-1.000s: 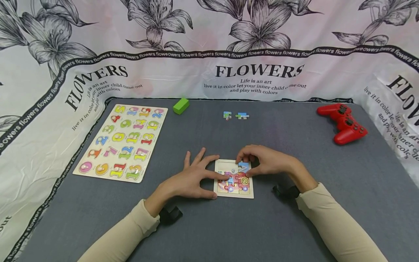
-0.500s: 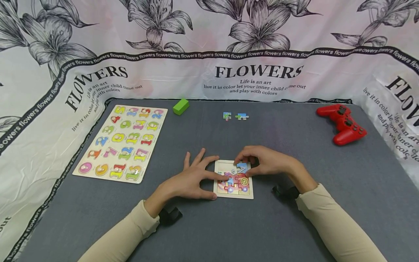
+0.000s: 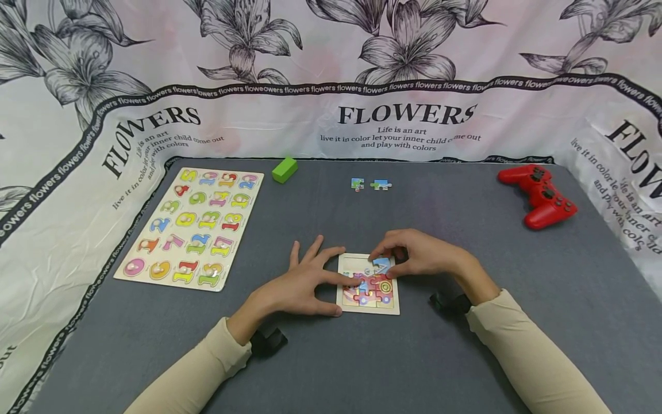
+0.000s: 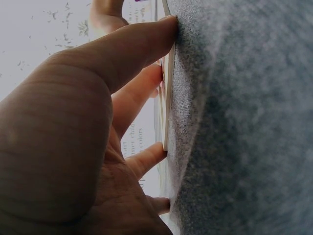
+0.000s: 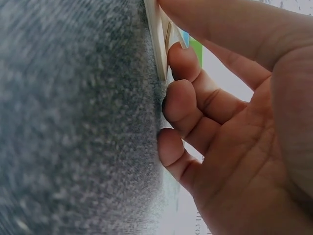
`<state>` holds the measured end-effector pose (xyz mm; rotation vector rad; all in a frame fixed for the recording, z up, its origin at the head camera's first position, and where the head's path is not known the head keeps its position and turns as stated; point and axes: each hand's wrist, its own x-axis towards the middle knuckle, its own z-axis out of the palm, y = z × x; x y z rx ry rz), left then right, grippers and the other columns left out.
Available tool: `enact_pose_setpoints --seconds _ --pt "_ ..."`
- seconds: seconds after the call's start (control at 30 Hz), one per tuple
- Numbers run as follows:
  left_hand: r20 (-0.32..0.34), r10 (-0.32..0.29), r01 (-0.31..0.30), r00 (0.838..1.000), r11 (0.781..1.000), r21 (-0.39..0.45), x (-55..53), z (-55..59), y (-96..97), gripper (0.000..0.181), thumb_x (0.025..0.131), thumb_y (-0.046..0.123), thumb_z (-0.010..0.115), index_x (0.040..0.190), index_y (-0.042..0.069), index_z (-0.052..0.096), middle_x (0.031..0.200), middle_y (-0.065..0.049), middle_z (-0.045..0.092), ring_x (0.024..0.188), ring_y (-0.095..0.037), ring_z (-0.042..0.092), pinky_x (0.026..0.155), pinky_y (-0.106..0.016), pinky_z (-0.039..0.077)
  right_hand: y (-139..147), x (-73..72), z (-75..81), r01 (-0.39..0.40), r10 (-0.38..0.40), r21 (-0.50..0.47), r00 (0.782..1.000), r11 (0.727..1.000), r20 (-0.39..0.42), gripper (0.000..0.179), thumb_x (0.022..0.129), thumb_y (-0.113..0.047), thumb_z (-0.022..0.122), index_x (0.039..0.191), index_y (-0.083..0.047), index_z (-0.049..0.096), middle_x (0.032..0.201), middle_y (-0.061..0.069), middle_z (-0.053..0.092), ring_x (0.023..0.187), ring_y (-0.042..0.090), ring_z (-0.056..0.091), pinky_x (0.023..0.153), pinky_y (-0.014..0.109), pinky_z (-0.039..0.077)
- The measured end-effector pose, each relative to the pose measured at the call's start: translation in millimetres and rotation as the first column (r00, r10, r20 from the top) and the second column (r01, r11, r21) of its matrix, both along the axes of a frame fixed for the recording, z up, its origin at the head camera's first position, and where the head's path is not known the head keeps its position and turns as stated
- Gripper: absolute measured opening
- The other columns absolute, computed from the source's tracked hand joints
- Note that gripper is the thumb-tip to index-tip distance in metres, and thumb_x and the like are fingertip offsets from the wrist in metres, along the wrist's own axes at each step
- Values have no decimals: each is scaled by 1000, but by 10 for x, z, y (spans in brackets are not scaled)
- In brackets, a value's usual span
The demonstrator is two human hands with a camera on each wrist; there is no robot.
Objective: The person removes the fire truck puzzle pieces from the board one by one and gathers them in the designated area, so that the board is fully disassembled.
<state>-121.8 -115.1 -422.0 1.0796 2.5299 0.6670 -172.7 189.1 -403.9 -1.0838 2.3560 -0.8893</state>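
On grey table (image 3: 331, 368): pale puzzle tray (image 3: 357, 263), partly filled, multicoloured pieces (image 3: 384, 286).

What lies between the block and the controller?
Two loose puzzle pieces, side by side with a gap, nearer the block than the controller; the head view shows this.

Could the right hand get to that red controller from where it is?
Probably yes: nothing stands between the right hand and the red controller. It seems to pinch a blue puzzle piece, though, so it would likely let go first.
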Motion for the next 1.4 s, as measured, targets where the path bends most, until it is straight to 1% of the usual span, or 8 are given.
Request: enact_pose_setpoints --seconds 0.27,0.53,0.73,0.87,1.0,1.13,1.23,1.4 --pt "4 4 -4 1000 1000 18 -1 21 -16 60 87 48 78 143 44 58 169 -4 24 158 -44 -9 111 -79 -16 -6 -14 18 -19 20 17 1000 1000 -12 40 86 -15 82 125 -18 73 98 -1 62 79 15 52 69 27 46" --pt "5 5 -5 1000 1000 15 -6 19 -25 60 87 48 78 143 45 57 169 -4 23 158 -44 -10 111 -78 -16 3 -40 14 -23 22 -37 999 999 -27 40 85 -15 83 124 -15 74 95 0 62 78 18 52 68 27 46" --pt "1 6 -6 1000 1000 11 -8 5 -19 60 86 49 78 143 45 57 169 -4 24 158 -44 -9 111 -79 -16 57 -69 9 47 -47 -90 999 995 1 41 84 -16 84 125 -16 74 97 -2 63 83 19 55 72 28 47" --pt "2 8 -9 1000 1000 11 -5 6 -17 60 86 48 79 142 45 57 169 -4 24 158 -44 -8 111 -78 -16 108 -113 -10 117 -119 -107 993 987 -21 42 85 -17 84 125 -16 74 100 -3 63 86 19 54 74 29 46" --pt "2 10 -11 1000 1000 15 2 11 -17 60 86 48 80 142 44 59 169 -4 25 158 -45 -8 111 -79 -15 202 -176 -32 206 -215 -110 973 972 -79 42 86 -17 83 126 -17 73 99 -1 63 86 18 53 73 29 45" --pt "6 14 -14 1000 1000 16 8 13 -10 60 86 47 80 142 44 58 169 -3 24 158 -44 -9 112 -78 -16 347 -268 -45 303 -320 -128 938 944 -133 41 86 -14 82 126 -12 73 98 5 63 85 19 53 72 28 44" --pt "5 12 -12 1000 1000 21 14 18 0 60 85 47 80 142 44 59 169 -3 24 158 -44 -8 112 -78 -16 452 -373 -52 361 -383 -149 910 920 -157 40 87 -10 80 127 -8 72 97 9 62 84 20 51 71 27 43" --pt "0 8 -8 1000 999 31 24 18 12 60 85 46 81 141 43 60 168 -4 26 158 -44 -7 111 -79 -15 570 -591 -44 433 -446 -107 879 895 -168 41 91 -13 75 131 -6 69 104 13 62 85 20 48 71 28 41"
